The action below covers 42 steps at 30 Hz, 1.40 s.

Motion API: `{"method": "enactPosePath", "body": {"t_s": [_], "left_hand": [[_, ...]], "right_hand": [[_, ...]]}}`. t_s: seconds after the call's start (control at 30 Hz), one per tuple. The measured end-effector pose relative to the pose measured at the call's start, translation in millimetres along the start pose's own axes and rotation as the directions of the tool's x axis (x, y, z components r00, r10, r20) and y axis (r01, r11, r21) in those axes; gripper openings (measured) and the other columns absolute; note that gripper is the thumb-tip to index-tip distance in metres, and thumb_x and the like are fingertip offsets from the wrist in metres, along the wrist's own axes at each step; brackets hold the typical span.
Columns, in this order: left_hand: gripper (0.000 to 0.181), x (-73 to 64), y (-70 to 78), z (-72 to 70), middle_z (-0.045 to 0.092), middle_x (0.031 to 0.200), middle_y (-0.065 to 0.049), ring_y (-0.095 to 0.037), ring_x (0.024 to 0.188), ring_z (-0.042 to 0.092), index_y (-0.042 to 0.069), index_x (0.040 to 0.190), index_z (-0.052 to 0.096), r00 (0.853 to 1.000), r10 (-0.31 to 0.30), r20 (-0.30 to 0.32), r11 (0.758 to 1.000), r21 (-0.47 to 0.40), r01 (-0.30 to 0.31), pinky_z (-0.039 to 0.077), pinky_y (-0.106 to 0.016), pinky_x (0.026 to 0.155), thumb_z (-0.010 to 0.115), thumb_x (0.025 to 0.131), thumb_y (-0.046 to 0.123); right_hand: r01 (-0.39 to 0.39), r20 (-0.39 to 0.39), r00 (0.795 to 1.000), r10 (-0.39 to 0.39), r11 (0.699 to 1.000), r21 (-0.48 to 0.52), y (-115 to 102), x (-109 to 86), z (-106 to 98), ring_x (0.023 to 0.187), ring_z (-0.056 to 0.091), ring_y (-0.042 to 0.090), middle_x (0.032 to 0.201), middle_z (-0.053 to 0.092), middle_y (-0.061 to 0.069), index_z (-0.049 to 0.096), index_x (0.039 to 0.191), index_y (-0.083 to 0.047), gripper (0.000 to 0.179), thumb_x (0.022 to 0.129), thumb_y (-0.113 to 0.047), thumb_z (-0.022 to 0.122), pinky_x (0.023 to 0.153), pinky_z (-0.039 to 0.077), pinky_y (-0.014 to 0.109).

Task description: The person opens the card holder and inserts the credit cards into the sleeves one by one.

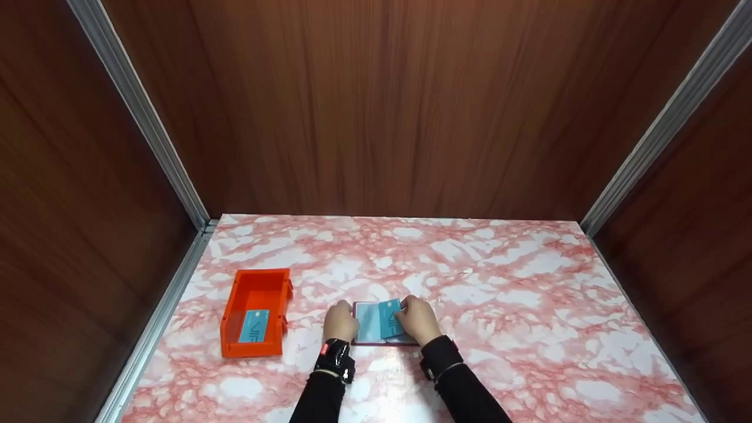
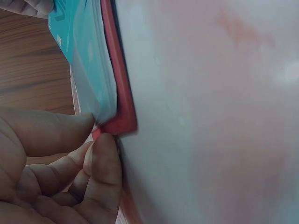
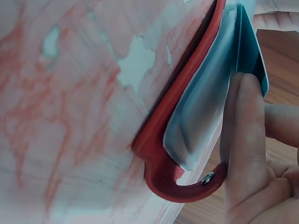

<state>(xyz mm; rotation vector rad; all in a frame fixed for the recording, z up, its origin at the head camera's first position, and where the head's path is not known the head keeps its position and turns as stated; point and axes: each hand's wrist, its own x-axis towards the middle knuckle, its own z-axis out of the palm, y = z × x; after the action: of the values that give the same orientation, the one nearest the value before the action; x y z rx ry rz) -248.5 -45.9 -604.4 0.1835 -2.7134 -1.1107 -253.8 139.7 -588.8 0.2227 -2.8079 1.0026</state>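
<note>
An opened red card holder [image 1: 367, 322] with clear plastic sleeves lies on the table between the two hands. My left hand [image 1: 341, 322] pinches its left corner; in the left wrist view thumb and forefinger meet at the sleeves [image 2: 96, 60] and red cover. A blue card [image 1: 389, 319] marked VIP is pinched by my right hand [image 1: 419, 320] and stands slanted over the middle of the holder. In the right wrist view, the right fingers [image 3: 247, 126] press along the card beside the sleeves, and a curved red strap with a metal snap [image 3: 208, 177] sticks out below.
To the left, an orange bin [image 1: 251, 351] contains another blue VIP card [image 1: 254, 326]. The tabletop [image 1: 517, 305] has a red and white marbled pattern. Brown wood-grain panels [image 1: 376, 117] with metal corner posts enclose it at the back and sides.
</note>
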Motion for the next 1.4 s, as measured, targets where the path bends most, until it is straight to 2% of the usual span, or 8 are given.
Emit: {"method": "enactPosePath", "body": {"t_s": [0.3,0.5,0.83,1.17,1.4], "left_hand": [[0.017,0.2,-1.2,0.6,0.066,0.079,-0.019,-0.041,0.080,0.064,-0.005,0.085,0.064,1.000,0.016,-0.003,1.000,-0.001,-0.016,0.050,-0.050,0.077,0.066,0.068,-0.008],[0.017,1.4,-0.6,-0.8,0.067,0.081,-0.019,-0.041,0.081,0.064,-0.005,0.086,0.065,1.000,0.009,-0.002,1.000,0.003,-0.009,0.051,-0.050,0.078,0.067,0.069,-0.007],[0.020,-0.2,0.1,1.0,0.066,0.081,-0.018,-0.040,0.081,0.064,-0.006,0.088,0.065,1.000,0.003,0.001,1.000,-0.003,-0.003,0.051,-0.049,0.077,0.068,0.068,-0.007],[0.020,-2.7,1.5,-1.1,0.067,0.082,-0.019,-0.040,0.082,0.064,-0.005,0.088,0.065,1.000,-0.008,-0.004,1.000,-0.002,0.008,0.050,-0.049,0.077,0.067,0.068,-0.008],[0.021,-0.8,0.6,-1.3,0.068,0.084,-0.019,-0.039,0.084,0.064,-0.005,0.089,0.065,1.000,-0.020,0.016,1.000,-0.004,0.020,0.050,-0.048,0.079,0.069,0.069,-0.006]], "right_hand": [[-0.009,0.005,1.000,0.009,1.000,-0.004,0,0.8,2,0.064,0.052,0.022,0.067,0.052,0.002,0.055,0.078,-0.003,0.020,0.078,-0.003,0.075,0.066,0.048,0.040],[0.012,0.010,1.000,-0.012,1.000,-0.024,-2,-0.8,2,0.064,0.054,0.023,0.067,0.055,0.004,0.056,0.079,-0.002,0.019,0.078,-0.004,0.075,0.066,0.048,0.041],[-0.018,0.046,0.999,0.020,0.998,-0.059,-10,-2.1,7,0.068,0.060,0.026,0.072,0.062,0.008,0.061,0.085,-0.002,0.017,0.080,-0.010,0.075,0.067,0.050,0.043],[0.045,0.051,0.998,-0.042,0.996,-0.071,-15,-4.3,13,0.071,0.063,0.029,0.073,0.064,0.010,0.063,0.087,0.002,0.017,0.080,-0.006,0.076,0.069,0.051,0.043],[0.049,0.078,0.996,-0.044,0.996,-0.071,-20,-4.6,16,0.081,0.066,0.032,0.083,0.068,0.015,0.065,0.091,0.002,0.016,0.081,-0.006,0.075,0.073,0.053,0.045]]}}
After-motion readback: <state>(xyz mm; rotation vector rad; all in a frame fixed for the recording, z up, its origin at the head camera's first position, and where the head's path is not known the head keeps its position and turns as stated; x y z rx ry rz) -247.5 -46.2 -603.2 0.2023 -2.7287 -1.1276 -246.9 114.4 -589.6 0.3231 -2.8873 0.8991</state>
